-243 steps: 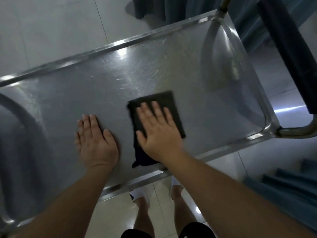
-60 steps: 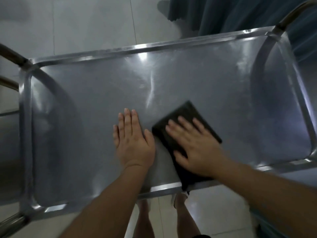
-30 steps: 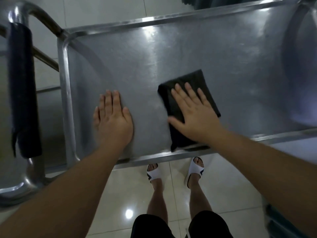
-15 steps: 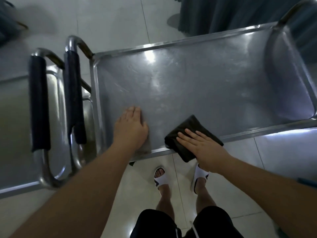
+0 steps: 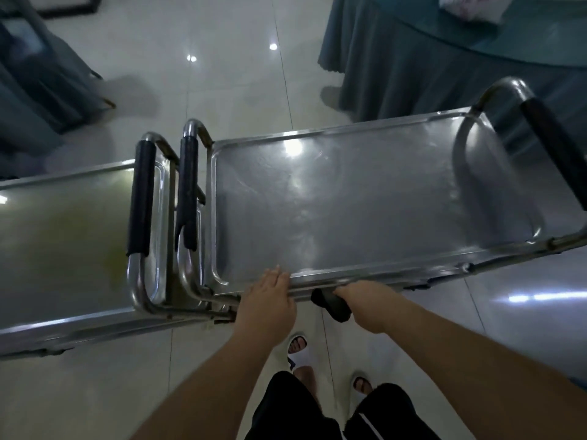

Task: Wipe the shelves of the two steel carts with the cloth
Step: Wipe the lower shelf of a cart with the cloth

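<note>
Two steel carts stand side by side. The right cart's top shelf is bare and shiny. The left cart's top shelf shows a yellowish sheen. My left hand rests with straight fingers on the near rim of the right cart, close to its left corner. My right hand grips the dark cloth just below that same near rim, off the shelf surface. Its fingers are hidden under the rim and behind the cloth.
Black-padded handles of both carts meet between the shelves; another handle rises at the far right. A round table with a grey-blue skirt stands behind, covered chairs at back left. My sandalled feet stand on the glossy tile floor.
My right hand has pulled the cloth off the shelf and over the near rim, and now grips it below the edge. My left hand slid back to the rim. The view pulled back.
</note>
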